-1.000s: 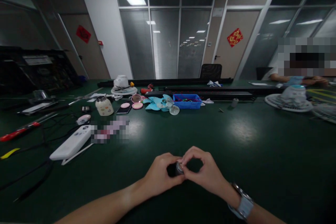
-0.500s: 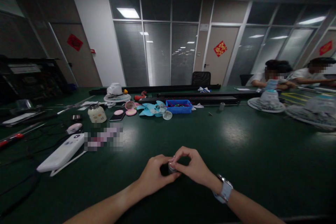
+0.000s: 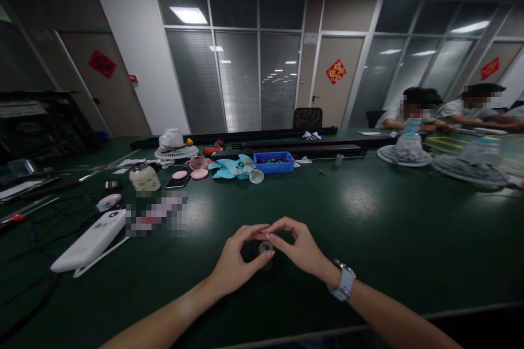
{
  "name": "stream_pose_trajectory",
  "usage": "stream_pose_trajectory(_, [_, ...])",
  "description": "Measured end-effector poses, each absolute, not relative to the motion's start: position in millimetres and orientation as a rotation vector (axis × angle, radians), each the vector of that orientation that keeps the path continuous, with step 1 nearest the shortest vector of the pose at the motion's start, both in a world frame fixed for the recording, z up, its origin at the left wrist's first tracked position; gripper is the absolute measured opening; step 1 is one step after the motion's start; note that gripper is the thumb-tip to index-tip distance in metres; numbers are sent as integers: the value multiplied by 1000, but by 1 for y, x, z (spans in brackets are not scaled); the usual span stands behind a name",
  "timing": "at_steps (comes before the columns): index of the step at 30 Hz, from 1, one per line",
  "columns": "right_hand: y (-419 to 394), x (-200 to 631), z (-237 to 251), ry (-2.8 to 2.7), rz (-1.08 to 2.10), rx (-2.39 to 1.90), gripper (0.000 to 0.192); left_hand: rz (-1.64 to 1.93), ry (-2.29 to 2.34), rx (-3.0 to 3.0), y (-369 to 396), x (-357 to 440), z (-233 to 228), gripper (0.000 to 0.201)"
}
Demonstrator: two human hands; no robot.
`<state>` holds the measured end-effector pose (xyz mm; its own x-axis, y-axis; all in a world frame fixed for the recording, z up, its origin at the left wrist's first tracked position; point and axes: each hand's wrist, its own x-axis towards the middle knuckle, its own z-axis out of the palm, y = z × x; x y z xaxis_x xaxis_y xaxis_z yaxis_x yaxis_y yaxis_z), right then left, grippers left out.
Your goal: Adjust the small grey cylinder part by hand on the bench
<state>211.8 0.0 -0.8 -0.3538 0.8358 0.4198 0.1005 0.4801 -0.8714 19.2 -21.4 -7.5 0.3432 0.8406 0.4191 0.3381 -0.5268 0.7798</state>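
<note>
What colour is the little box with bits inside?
The box is blue, seen best in the head view.

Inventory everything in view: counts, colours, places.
Small cylinder: 1, grey, between hands
Bin: 1, blue, far middle
Bladed part: 1, light blue, beside bin
Jar: 1, cream, left
Flat device: 1, white, left
Fan parts: 3, white, far left and right
Bars: several, black, far edge
Chairs: 2+, black, background
Door signs: 3, red, background
People: at least 2, white tops, far right
Table: 1, dark green, below
Watch: 1, pale, right wrist
Left hand, right hand: 2, bare, front
</note>
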Motion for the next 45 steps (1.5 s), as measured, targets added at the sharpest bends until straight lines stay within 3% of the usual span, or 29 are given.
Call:
stream_pose_trajectory(6, [21, 221, -14, -1603, 1213, -772, 16, 1149, 1004, 1943, -18, 20, -9, 37])
stream_pose_trajectory(10, [22, 226, -15, -1806, 1557, -666, 48, 1195, 1051, 1950, -18, 21, -9, 27])
stream_pose_trajectory(13, [15, 226, -12, -2018, 1506, -601, 61, 1215, 1074, 1936, -19, 22, -7, 22])
stream_pose_trajectory(21, [11, 222, -15, -2058, 1325, -665, 45, 1225, 1092, 1882, -19, 27, -6, 17])
stream_pose_trajectory(45, [13, 217, -18, -2048, 1230, -731, 41, 1440, 1025, 1838, -16, 32, -17, 34])
